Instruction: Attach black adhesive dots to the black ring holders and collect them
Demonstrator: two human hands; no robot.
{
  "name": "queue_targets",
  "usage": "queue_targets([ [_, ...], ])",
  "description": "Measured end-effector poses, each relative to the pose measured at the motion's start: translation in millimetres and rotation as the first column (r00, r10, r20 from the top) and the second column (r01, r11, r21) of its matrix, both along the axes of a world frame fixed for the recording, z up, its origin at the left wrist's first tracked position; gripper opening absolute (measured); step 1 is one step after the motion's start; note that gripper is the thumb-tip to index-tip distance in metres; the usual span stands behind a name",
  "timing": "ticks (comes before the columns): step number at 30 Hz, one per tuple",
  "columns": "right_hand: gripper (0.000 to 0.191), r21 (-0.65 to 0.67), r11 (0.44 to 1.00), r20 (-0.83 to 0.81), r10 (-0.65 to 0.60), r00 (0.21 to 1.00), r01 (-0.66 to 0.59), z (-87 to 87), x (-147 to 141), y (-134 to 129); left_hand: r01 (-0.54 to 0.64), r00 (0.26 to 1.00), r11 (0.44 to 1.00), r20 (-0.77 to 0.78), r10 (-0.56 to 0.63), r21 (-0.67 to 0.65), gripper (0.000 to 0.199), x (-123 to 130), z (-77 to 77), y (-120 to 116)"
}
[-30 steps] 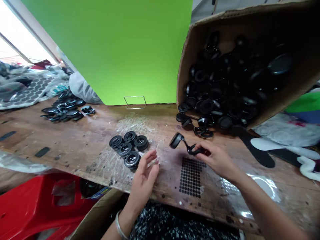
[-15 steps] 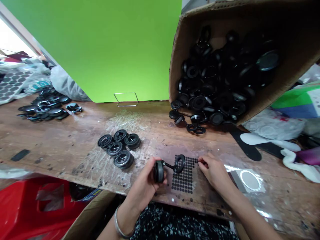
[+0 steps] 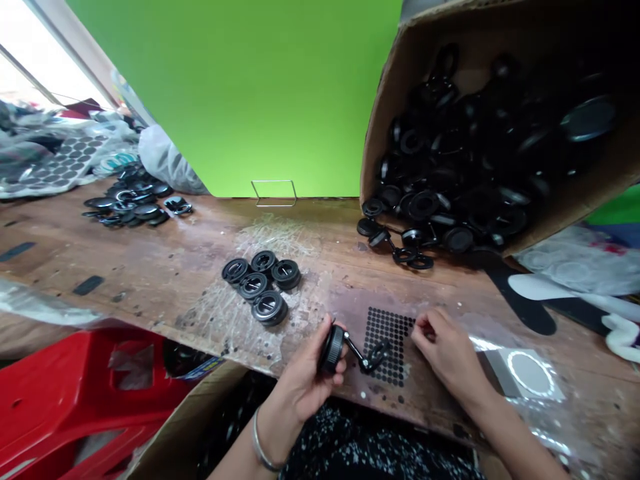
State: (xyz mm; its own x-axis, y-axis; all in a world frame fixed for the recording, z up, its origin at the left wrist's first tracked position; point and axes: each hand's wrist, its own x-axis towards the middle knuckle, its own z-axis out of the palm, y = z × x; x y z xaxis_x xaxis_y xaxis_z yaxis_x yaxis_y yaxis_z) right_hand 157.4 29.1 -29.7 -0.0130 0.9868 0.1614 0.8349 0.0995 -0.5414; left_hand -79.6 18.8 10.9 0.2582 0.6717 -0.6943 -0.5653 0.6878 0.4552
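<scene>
My left hand [image 3: 313,373] is wrapped round the ribbed round base of a black holder [image 3: 334,350]; its thin jointed arm and end ring point right, over a sheet of small black dots [image 3: 385,333]. At the sheet's upper right edge, my right hand [image 3: 443,347] has thumb and forefinger pinched together, and whatever is between them is too small to make out. Left of the held holder, several folded black round holders [image 3: 269,308] lie grouped on the worn wooden table [image 3: 190,253].
A cardboard box [image 3: 383,120] on its side spills black holders [image 3: 423,207] at the back right. A green panel [image 3: 280,100] stands behind, with a wire stand [image 3: 273,193] before it. Black parts [image 3: 135,200] are piled left; a red stool [image 3: 45,387] is below. White ring [image 3: 530,373] lies right.
The view has turned a little left, so things sit further right. The holder in my left hand has tilted, its end ring now lower. My right hand stays pinched by the dot sheet.
</scene>
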Motion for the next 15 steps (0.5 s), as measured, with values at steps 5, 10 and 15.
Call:
queue_targets([
  [5,0.011,0.19,0.964,-0.267,0.233,0.935,-0.186,42.1,-49.6,-15.9,0.031,0.996,0.998,-0.083,-0.026,0.051,0.031,5.8,-0.7,-5.7],
  [10,0.013,0.213,0.953,-0.275,0.269,0.923,-0.215,48.4,-82.9,-12.5,0.062,0.994,0.986,-0.103,-0.046,0.156,0.042,8.6,-4.6,-12.1],
  [15,0.012,0.223,0.941,-0.194,0.299,0.934,-0.255,41.8,-81.1,-11.4,0.059,0.997,0.983,-0.062,-0.049,0.173,0.041,7.7,-10.1,-15.9],
])
